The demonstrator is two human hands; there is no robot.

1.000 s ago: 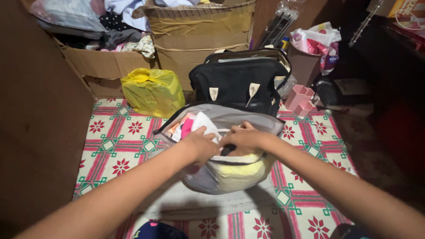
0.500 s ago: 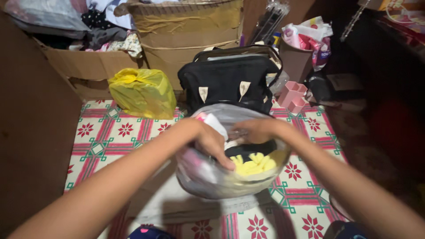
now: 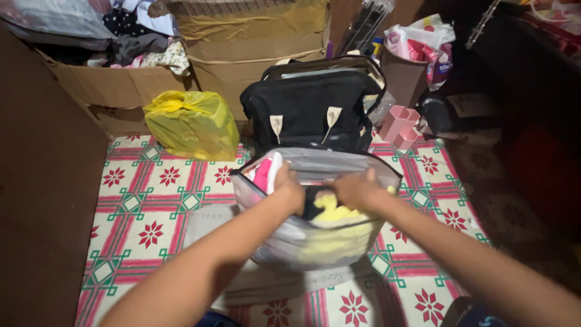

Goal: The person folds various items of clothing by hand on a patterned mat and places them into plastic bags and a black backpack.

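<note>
At far left a cardboard box (image 3: 109, 85) holds heaped clothes, and a knotted yellow plastic bag (image 3: 192, 124) sits just in front of it on the patterned floor mat (image 3: 145, 206). In the middle, a clear zip pouch (image 3: 315, 236) stands open on the mat, right in front of a black backpack (image 3: 311, 109). The left hand (image 3: 289, 192) reaches into the pouch beside a pink-and-white item (image 3: 267, 172); its grip seems closed on something inside, though the fingers are hidden and I cannot tell. The right hand (image 3: 357, 191) is also in the pouch, pressing on a yellow cloth (image 3: 333, 212), its grip likewise hidden. Further right stands a pink organiser (image 3: 399, 124).
</note>
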